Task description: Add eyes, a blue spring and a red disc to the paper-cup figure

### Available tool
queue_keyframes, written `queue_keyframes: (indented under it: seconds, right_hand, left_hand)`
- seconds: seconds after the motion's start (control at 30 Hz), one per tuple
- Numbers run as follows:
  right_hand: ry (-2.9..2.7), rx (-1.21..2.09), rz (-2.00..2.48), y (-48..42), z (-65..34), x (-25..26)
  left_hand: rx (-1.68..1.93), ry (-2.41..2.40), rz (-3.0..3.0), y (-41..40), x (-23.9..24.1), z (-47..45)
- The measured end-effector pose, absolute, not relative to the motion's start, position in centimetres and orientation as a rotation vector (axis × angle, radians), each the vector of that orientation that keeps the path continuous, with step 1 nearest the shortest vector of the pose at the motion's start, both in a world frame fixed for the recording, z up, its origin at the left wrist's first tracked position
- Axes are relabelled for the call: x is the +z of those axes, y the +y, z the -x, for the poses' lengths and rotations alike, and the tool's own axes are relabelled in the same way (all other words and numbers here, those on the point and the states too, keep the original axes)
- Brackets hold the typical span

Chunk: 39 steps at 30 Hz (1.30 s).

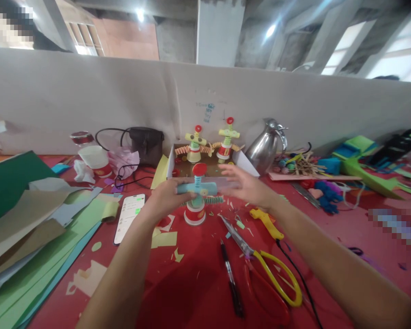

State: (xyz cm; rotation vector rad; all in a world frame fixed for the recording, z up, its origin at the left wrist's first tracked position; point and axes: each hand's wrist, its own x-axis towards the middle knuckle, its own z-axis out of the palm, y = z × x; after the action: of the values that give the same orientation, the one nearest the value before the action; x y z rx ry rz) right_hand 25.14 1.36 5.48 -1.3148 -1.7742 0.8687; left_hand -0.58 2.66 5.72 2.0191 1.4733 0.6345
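A small paper-cup figure (195, 208) stands on the red table (198, 292). It has a red and white cup base, a green spring body, a blue paper crossbar and a red round head. My left hand (166, 196) grips the left end of the blue crossbar. My right hand (248, 185) hovers just right of the figure with fingers spread, holding nothing. Two similar yellow figures (210, 144) stand in an open cardboard box (241, 162) behind it.
Yellow-handled scissors (267, 265), a black pen (231, 278) and a yellow glue gun (267, 221) lie in front. A phone (129, 217) and stacked coloured paper (37, 228) lie left. A steel jug (267, 146), a black bag (145, 144) and craft scraps stand by the back wall.
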Motion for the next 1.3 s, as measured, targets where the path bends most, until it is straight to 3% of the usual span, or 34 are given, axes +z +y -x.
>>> queue_keyframes:
  seconds: [0.33, 0.57, 1.3]
  right_hand:
    - [-1.813, 1.031, 1.154, 2.5, -21.0, 3.8]
    - [-1.918, 0.845, 1.155, 2.7, -21.1, 2.8]
    - [-1.873, 0.81, 1.151, 1.6, -22.1, 4.1]
  left_hand:
    - [0.68, 1.41, -1.972, 3.4, 4.8, 1.0]
    - [0.624, 1.392, -1.995, 3.0, 5.2, 1.3]
    - [0.756, 1.338, -1.906, 2.9, 5.6, 1.9]
